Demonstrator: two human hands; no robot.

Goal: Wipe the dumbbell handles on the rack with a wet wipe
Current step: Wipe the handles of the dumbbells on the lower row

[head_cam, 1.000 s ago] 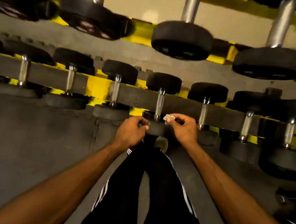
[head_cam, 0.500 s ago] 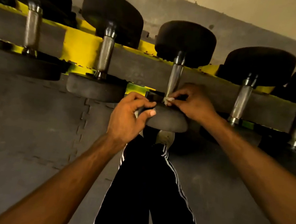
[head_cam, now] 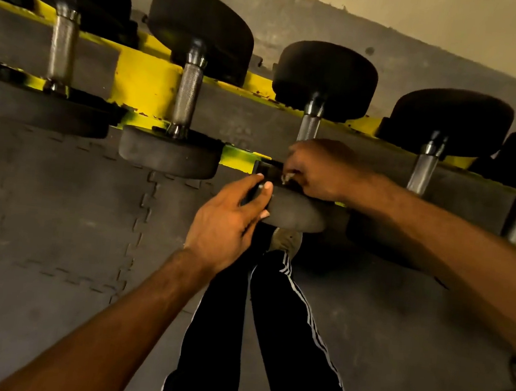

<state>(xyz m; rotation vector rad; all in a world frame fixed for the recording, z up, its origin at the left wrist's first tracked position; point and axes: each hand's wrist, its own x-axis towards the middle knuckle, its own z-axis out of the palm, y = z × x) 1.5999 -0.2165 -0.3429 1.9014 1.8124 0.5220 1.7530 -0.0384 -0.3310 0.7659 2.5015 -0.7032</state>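
From my remote feed, the right hand [head_cam: 320, 170] is curled closed around a small white wet wipe [head_cam: 287, 176], pinching it at the lower end of the handle [head_cam: 309, 127] on the 3rd dumbbell [head_cam: 324, 78] from the left. Only a crumpled scrap of the wipe shows past the fingers, right where the knurled steel bar meets the near head [head_cam: 299, 214]. The upper part of the bar is bare above the knuckles.

The left hand [head_cam: 232, 218] grips the left edge of that near head, with the thumb on top and the fingers wrapped down its side.

The dumbbell lies across the yellow rack [head_cam: 148, 78], its far head toward the wall. Its 2 neighbours, the left dumbbell [head_cam: 190, 96] and the right dumbbell [head_cam: 425, 168], sit beside it, apart from both hands.

Below, I see black trousers [head_cam: 284, 325] with white side stripes, the toe of a shoe [head_cam: 287, 239] just under the near head, and grey interlocking floor mats [head_cam: 56, 222].
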